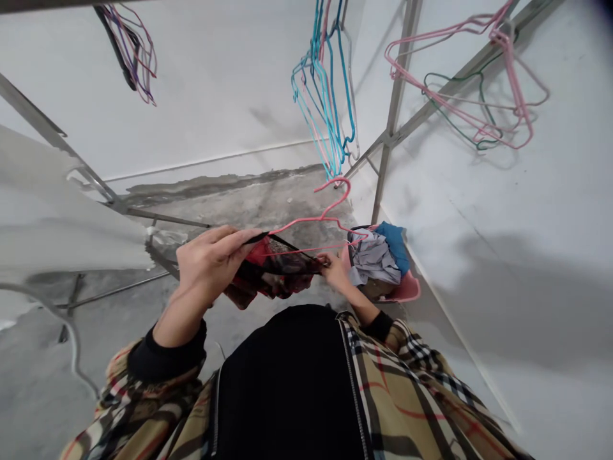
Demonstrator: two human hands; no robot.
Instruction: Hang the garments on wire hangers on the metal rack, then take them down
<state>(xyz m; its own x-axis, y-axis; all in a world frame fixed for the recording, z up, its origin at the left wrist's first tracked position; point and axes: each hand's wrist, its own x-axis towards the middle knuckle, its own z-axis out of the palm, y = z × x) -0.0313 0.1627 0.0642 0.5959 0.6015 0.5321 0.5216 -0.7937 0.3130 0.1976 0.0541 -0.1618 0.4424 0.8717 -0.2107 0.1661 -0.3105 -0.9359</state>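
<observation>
A pink wire clothes hanger (306, 221) is held in front of my chest, its hook pointing up and away from me. My left hand (208, 259) pinches the black strap of a red and black patterned garment (272, 275) at the hanger's left end. The garment hangs partly over the hanger, its lower part bunched below. At the garment's right edge, my right hand (332, 268) has its fingers closed on the dark fabric, below the hanger's right arm. The hanger's left tip is hidden by my left hand and the fabric.
A pink basket (407, 289) of grey and blue clothes (376, 255) stands on the floor by the right wall. Blue hangers (323, 89), pink hangers (460, 105) and darker hangers (131, 54) hang around me. Metal frame bars (390, 137) cross the corner. A grey hose or cable (71, 338) runs at left.
</observation>
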